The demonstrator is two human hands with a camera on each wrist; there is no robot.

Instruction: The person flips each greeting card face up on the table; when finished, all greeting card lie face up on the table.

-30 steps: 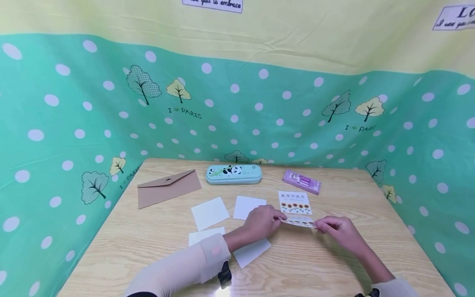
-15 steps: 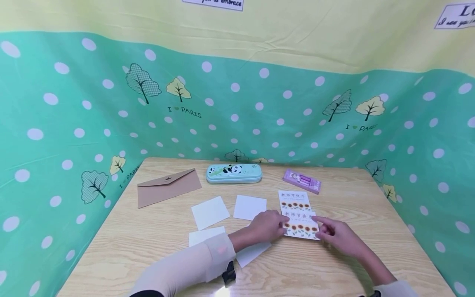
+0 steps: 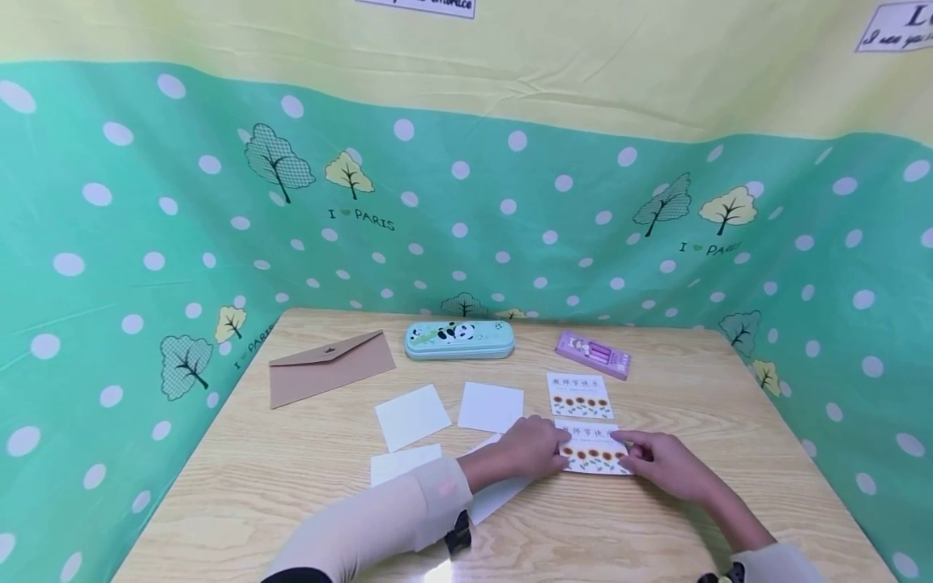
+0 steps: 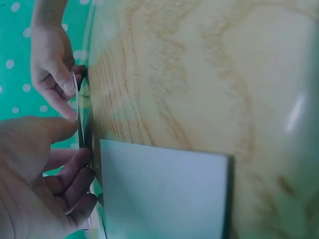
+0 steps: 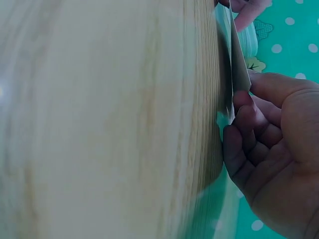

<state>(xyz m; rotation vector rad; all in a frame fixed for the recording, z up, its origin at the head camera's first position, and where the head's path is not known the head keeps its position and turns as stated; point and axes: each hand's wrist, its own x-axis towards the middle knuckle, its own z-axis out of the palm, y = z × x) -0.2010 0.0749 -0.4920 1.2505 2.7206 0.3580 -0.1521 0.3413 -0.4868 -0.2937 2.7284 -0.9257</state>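
A white greeting card printed with sunflowers and Chinese characters is held face up between the two hands, close over the table. My left hand pinches its left edge, and my right hand pinches the right edge. Seen edge-on in the left wrist view, the card sits between thumb and fingers. In the right wrist view, the thumb lies on one face of the card and the fingers on the other. Just beyond it lies a matching sunflower card, flat on the table.
Several blank white cards lie left of the hands, among them one card and another; the left forearm partly covers others. Farther back are a brown envelope, a panda pencil case and a purple box. A polka-dot cloth hangs behind.
The held card was tilted nearly edge-on, then turned its printed face up. It has since shifted slightly nearer the person, no longer overlapping the matching card. Both hands kept their grip.
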